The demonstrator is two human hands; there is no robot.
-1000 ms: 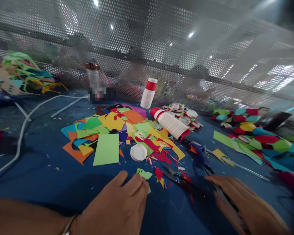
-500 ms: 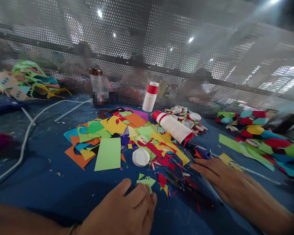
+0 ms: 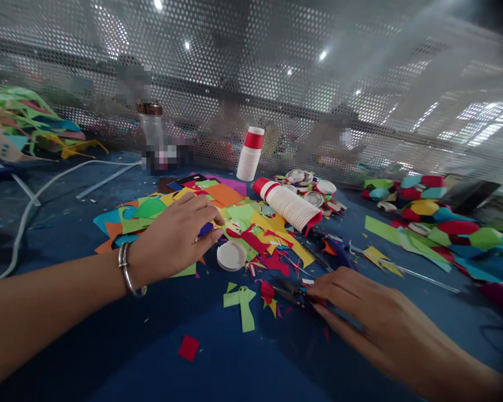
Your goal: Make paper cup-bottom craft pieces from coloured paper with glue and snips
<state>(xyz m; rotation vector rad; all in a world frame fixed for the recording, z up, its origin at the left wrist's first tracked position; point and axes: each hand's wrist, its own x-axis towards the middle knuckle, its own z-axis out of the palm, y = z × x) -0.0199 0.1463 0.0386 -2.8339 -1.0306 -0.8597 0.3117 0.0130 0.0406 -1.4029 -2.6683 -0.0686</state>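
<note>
My left hand (image 3: 180,234), a silver bangle on its wrist, reaches over the heap of coloured paper (image 3: 235,215). Its fingers are bent and apart, with nothing visible between them. A pair of dark-handled scissors (image 3: 291,291) lies at my right hand (image 3: 356,310), whose thumb and fingers close around the handles; the blades point left. Between the hands, a light green paper shape (image 3: 245,310) with small eye-like marks lies on the blue table. A white round lid-like piece (image 3: 231,255) sits at the heap's front edge. Nearer me is a small red paper square (image 3: 188,348).
One stack of paper cups (image 3: 250,156) stands upside down; another stack (image 3: 291,206) lies on its side. White round pieces (image 3: 314,198) are piled behind. Coloured paper balls (image 3: 436,215) sit right. A white cable (image 3: 46,190) and a jar (image 3: 151,131) are left, before a perforated screen.
My left hand has left the green paper shape and moved up and left over the paper heap, uncovering the red square. My right hand has moved onto the scissors.
</note>
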